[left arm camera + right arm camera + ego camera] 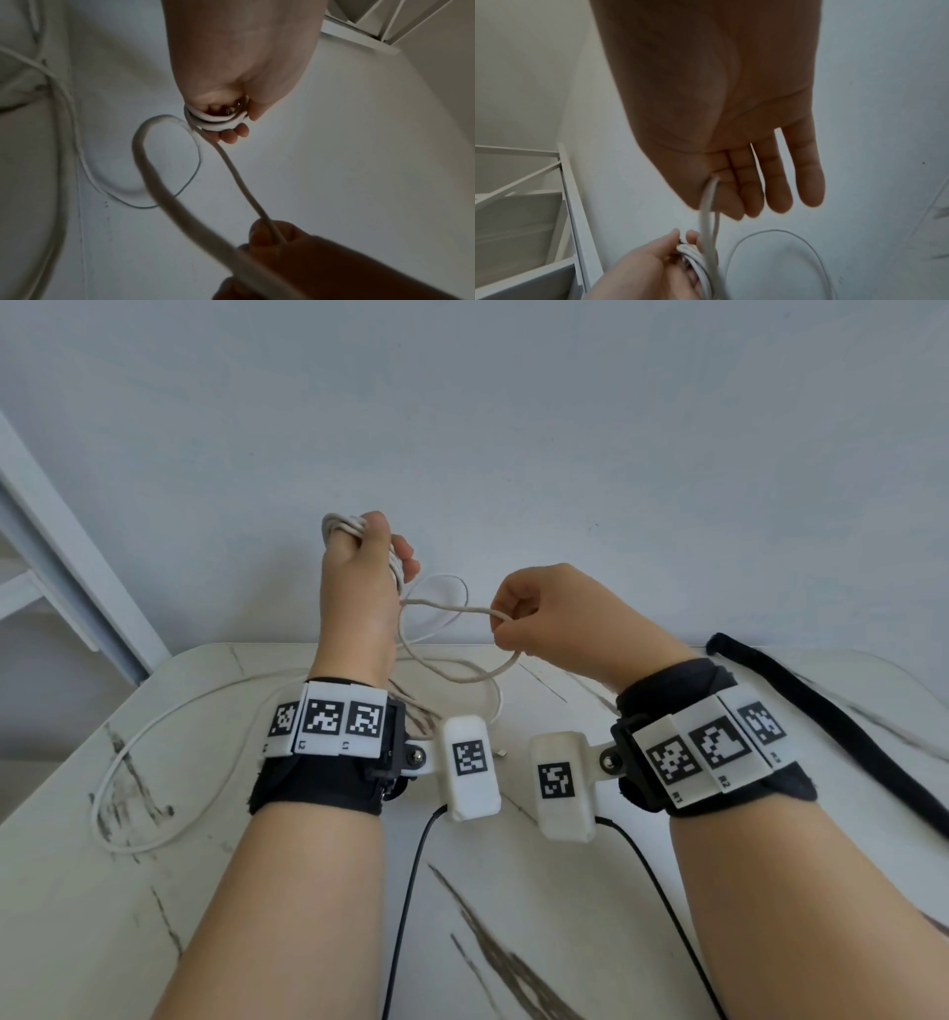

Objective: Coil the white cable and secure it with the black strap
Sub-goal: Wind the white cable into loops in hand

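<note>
My left hand (377, 546) is raised above the table's far edge and grips several turns of the white cable (345, 525), seen wound round its fingers as the coil (214, 121) in the left wrist view. A loose loop runs from there to my right hand (506, 621), which pinches the cable (709, 194) between thumb and forefinger. The rest of the cable (123, 762) trails in a wide arc over the left of the table, and its plug (500, 753) lies between my wrists. The black strap (832, 731) lies flat at the right, untouched.
The white marble-pattern table (513, 916) ends just beyond my wrists, with a plain wall behind. A white shelf frame (67, 546) stands at the far left. Two black leads (411, 891) hang from the wrist cameras toward me.
</note>
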`<state>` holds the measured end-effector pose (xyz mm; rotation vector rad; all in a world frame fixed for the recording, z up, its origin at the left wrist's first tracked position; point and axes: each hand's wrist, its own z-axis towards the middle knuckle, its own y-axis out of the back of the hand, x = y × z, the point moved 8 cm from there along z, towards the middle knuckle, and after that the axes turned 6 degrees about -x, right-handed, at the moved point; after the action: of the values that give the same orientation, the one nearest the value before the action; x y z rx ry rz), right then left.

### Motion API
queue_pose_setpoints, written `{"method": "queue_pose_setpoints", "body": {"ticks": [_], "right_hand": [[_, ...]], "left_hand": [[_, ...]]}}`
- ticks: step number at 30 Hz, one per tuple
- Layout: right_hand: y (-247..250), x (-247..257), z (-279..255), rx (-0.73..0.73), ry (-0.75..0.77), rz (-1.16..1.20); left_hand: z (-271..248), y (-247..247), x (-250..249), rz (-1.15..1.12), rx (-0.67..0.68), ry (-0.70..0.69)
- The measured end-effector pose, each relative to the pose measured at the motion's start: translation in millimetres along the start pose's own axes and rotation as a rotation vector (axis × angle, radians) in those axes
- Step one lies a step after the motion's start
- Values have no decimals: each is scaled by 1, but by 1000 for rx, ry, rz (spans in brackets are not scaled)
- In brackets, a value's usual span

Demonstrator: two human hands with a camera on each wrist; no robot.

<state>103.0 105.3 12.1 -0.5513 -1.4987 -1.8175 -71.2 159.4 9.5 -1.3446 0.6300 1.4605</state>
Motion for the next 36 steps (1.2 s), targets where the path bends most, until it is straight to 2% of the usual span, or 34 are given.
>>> {"method": "queue_pose_setpoints", "body": {"ticks": [3, 7, 9, 12, 19, 25, 28, 30, 36], "right_hand": [[7, -2, 3, -67, 0, 80], [3, 1, 3, -42, -3, 224], [4, 0, 2, -46, -25, 247], [15, 0, 1, -128, -17, 229], [43, 1, 1, -387, 81, 212], [52, -2, 1, -509, 113, 148], [53, -4, 2, -541, 105, 88], [54, -6, 3, -538, 89, 69], [57, -14, 3, -524, 30, 130]], "left_hand": [[0, 0, 2, 102, 23, -29], [-1, -1, 2, 222, 56, -71], [-2, -3, 3, 256, 90, -61], [-6, -9, 6, 312, 160, -41], [-26, -33, 15, 438, 464, 56], [-40, -43, 17, 424, 645, 137], [-48, -49, 14, 436, 742, 128], [-49, -49, 12, 482, 744, 82], [-33, -41, 11, 499, 576, -7]]}}
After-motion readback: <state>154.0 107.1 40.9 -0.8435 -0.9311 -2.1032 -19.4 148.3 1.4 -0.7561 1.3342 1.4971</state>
